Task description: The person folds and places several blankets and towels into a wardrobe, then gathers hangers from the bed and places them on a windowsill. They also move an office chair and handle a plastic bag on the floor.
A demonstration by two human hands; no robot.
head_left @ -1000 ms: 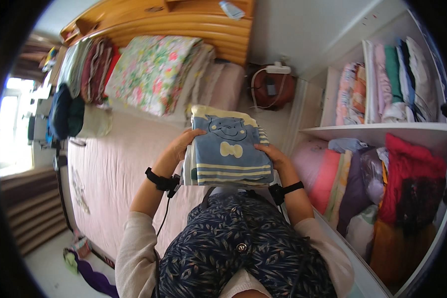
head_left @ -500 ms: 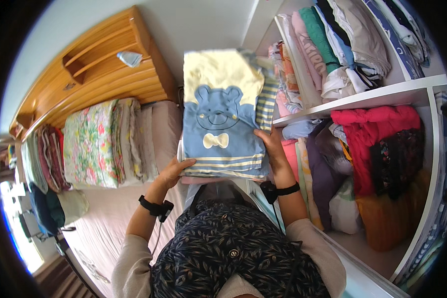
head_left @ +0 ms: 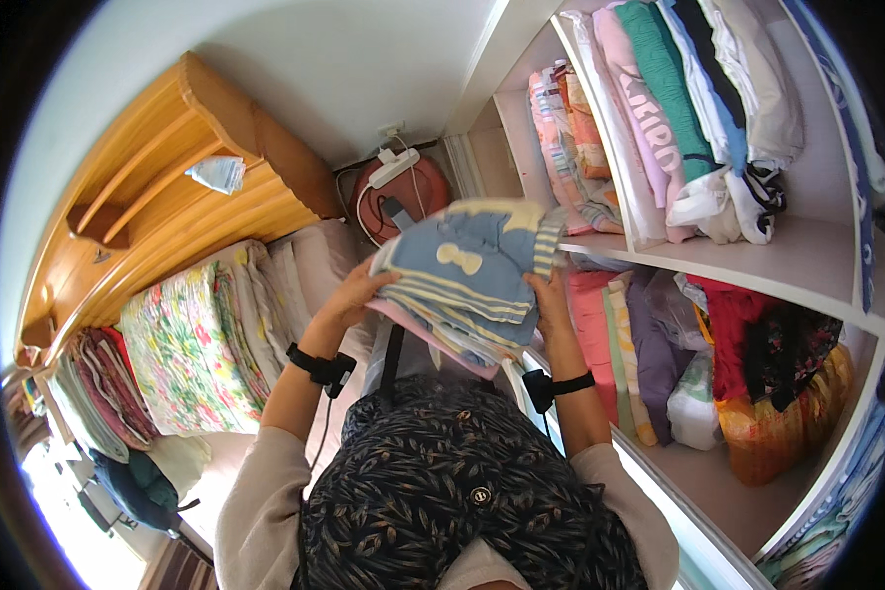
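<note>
Several folded clothes [head_left: 469,275], grip [head_left: 352,293] either side

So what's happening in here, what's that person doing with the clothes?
The person is holding a stack of folded clothes out in front, using both bare hands. The left hand grips one side and the right hand the other. The piece on top is blue and cream, with a cream bow shape. To the right, open white shelves hold more clothes, and to the left there's folded flowered bedding.
</note>
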